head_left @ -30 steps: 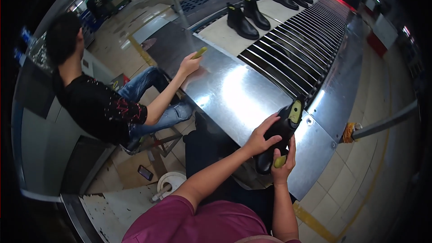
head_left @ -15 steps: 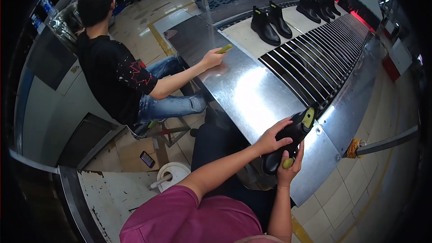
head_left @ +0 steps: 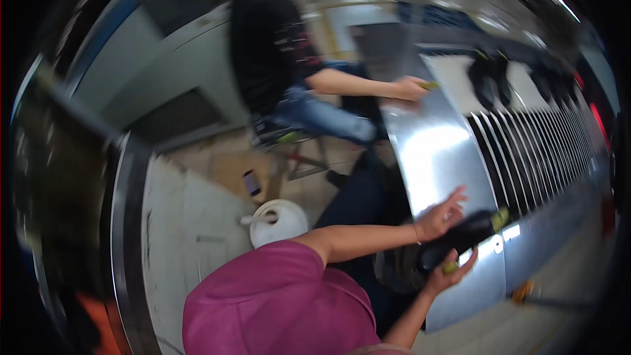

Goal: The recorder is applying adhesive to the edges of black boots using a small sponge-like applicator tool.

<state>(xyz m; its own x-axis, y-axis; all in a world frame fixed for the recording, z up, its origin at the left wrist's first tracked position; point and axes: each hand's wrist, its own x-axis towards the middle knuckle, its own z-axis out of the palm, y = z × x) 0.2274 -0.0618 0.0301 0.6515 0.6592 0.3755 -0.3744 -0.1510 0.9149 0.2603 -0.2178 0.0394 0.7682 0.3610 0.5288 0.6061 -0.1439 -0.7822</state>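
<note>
A black ankle boot (head_left: 460,242) with a yellow-green lining at its opening lies over the near part of the metal table, toe toward me. My left hand (head_left: 442,218) is just beyond the boot, fingers spread and nothing in them; whether it still touches the leather is hard to tell. Against the boot's near side is my right hand (head_left: 455,272), its thumb pinning a small yellow-green piece (head_left: 450,267) in the palm while its fingers reach along the boot. Blur hides how firmly the boot is supported.
The metal table (head_left: 437,151) adjoins a slatted conveyor (head_left: 539,151). Another pair of black boots (head_left: 490,79) stands beyond on a pale surface. On the left sits a co-worker (head_left: 269,46), holding a yellow-green piece (head_left: 428,85). A white bucket (head_left: 297,223) and a phone (head_left: 252,183) are below.
The whole view has swung left, so the scene sits farther right and is blurred. My left hand has loosened from the boot and opened; my right hand stays at its near side.
</note>
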